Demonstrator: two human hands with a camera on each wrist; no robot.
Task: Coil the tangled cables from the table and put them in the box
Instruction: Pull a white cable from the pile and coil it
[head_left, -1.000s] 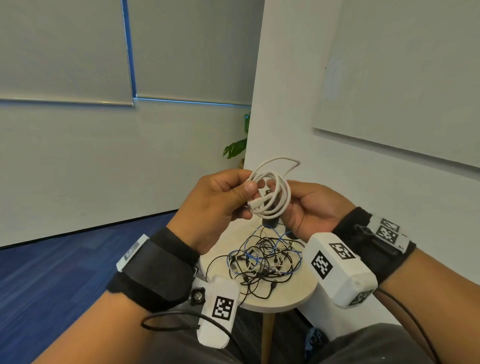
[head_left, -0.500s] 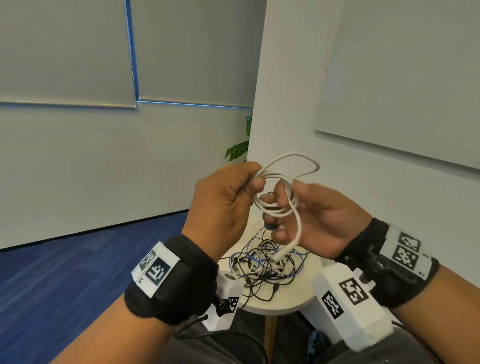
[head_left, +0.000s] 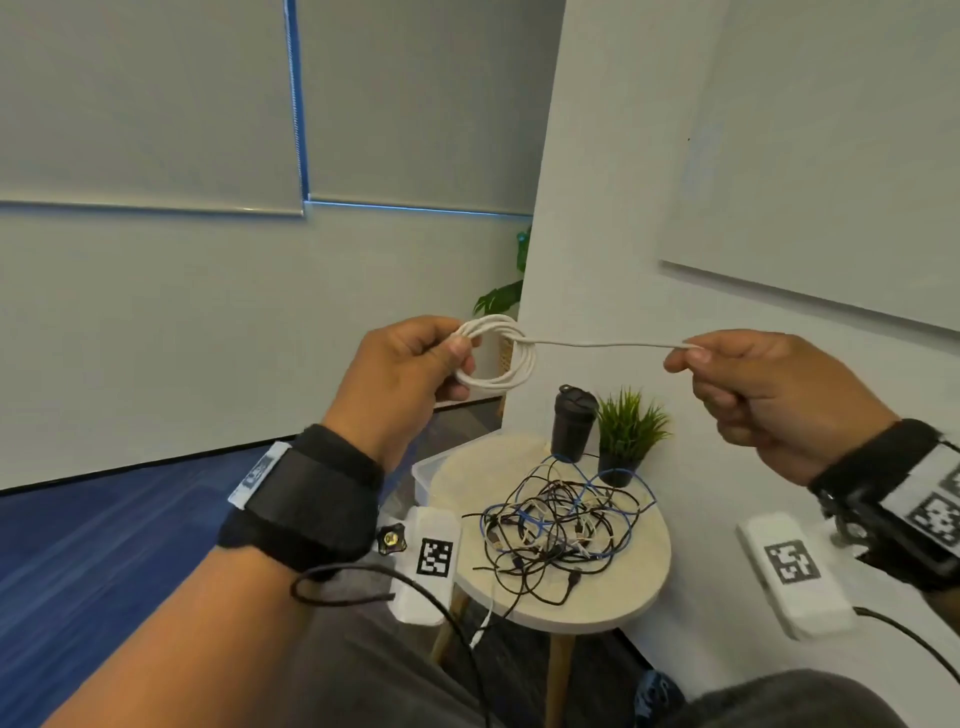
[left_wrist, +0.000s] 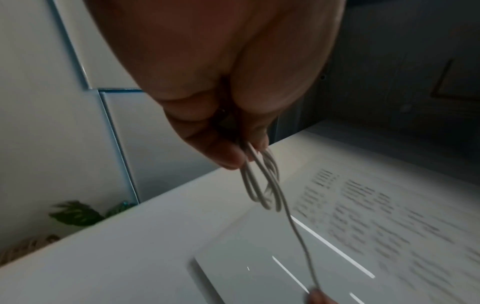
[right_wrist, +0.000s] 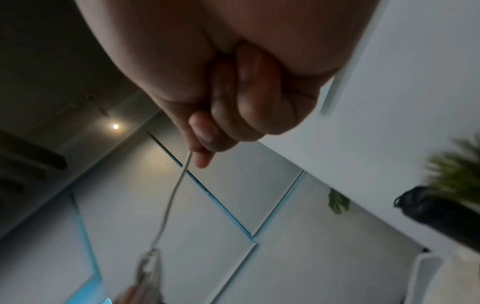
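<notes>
My left hand (head_left: 441, 358) grips a coiled white cable (head_left: 511, 358) held up in the air above the table. One free end of that cable runs taut to the right, where my right hand (head_left: 691, 358) pinches it between thumb and forefinger. The left wrist view shows the coil's loops (left_wrist: 262, 185) hanging from my left fingers (left_wrist: 228, 156). In the right wrist view the cable end (right_wrist: 176, 185) leaves my right fingertips (right_wrist: 205, 144). A tangle of black, blue and white cables (head_left: 561, 519) lies on the round pale table (head_left: 639, 587). A clear plastic box (head_left: 423, 470) sits behind the table's left edge, mostly hidden.
A black lidded cup (head_left: 571, 423) and a small potted green plant (head_left: 626, 436) stand at the table's back edge, against the white wall. Blue carpet spreads to the left. A larger leafy plant (head_left: 501, 296) shows behind the wall corner.
My hands have moved apart: the right hand has pulled the cable's free end out to the right until taut, while the left keeps hold of the coil. Both hands sit higher over the table.
</notes>
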